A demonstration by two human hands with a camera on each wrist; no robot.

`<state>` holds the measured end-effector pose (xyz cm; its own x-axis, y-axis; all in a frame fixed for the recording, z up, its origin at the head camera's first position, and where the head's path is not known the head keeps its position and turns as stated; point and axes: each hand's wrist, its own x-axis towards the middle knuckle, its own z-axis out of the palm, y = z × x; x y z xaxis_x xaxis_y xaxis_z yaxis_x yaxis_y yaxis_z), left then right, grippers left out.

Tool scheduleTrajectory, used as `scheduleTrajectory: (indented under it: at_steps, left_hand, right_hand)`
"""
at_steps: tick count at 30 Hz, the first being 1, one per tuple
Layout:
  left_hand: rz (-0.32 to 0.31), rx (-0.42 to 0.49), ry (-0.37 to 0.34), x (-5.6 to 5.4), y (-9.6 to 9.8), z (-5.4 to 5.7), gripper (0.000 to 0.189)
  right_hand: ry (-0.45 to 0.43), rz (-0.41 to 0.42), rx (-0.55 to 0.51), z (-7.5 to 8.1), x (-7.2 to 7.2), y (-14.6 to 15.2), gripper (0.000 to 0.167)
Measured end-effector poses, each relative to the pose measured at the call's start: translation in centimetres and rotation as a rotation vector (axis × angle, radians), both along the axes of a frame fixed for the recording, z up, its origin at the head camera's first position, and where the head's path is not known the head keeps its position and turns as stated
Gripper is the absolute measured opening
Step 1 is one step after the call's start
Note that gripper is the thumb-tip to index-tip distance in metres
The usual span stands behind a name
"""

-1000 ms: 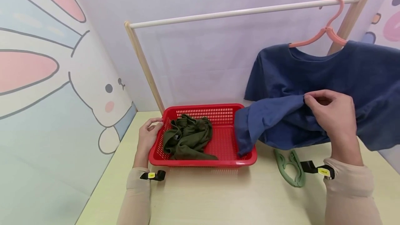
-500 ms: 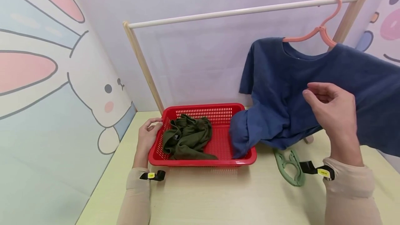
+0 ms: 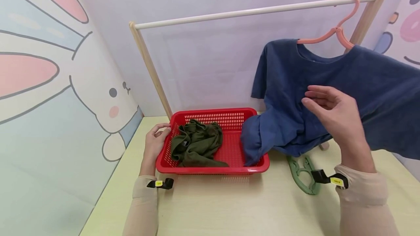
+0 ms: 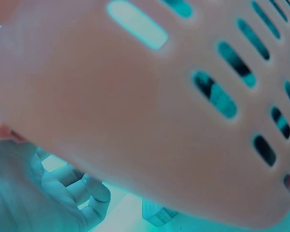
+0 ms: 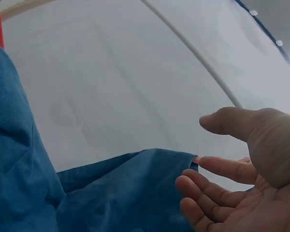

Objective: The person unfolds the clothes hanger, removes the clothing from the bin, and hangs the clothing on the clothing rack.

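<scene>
My left hand (image 3: 156, 139) holds the left rim of a red plastic basket (image 3: 213, 170), its fingers curled at the edge. A crumpled dark green garment (image 3: 198, 145) lies in the basket's left half. At the right, a blue T-shirt (image 3: 295, 83) hangs by its collar on a pink hanger (image 3: 338, 30), its lower part drooping into the basket. In front of the shirt my right hand (image 3: 338, 115) hovers with loosely bent fingers and nothing between them. In the right wrist view, thumb and fingers (image 5: 217, 195) stand apart beside the blue cloth.
A white rail (image 3: 249, 12) on wooden posts (image 3: 151, 68) spans the back and carries the pink hanger. A folded green hanger (image 3: 304, 176) lies on the pale table (image 3: 210, 207), right of the basket. Cartoon-patterned walls flank both sides.
My right hand has let go of the blue T-shirt's lower edge, and the cloth has dropped down. That hand has then shifted left. My left hand stays at the basket.
</scene>
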<state>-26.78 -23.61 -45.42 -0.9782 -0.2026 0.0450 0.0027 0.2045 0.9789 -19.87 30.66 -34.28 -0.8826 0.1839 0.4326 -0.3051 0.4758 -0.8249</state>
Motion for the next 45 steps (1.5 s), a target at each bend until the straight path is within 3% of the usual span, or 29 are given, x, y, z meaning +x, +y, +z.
scheduleTrajectory:
  at_steps: [14,22,34,45]
  left_hand:
    - [-0.001,0.008,0.004,-0.1,0.0,-0.1,0.037]
    - [0.007,0.014,-0.018,0.0,-0.2,-0.2,0.037]
    - [0.003,0.009,-0.015,-0.1,0.1,-0.3,0.036]
    - [0.009,0.01,-0.018,0.1,0.1,-0.1,0.036]
  right_hand:
    - [-0.052,0.379,0.064,-1.5,-1.8,-2.6,0.066]
    - [-0.147,0.524,0.117,-4.2,-4.1,-4.2,0.065]
    - [-0.225,0.539,0.278,-7.2,-5.9,-4.7,0.065]
    - [-0.276,0.541,0.272,-7.5,-6.1,-4.5,0.052]
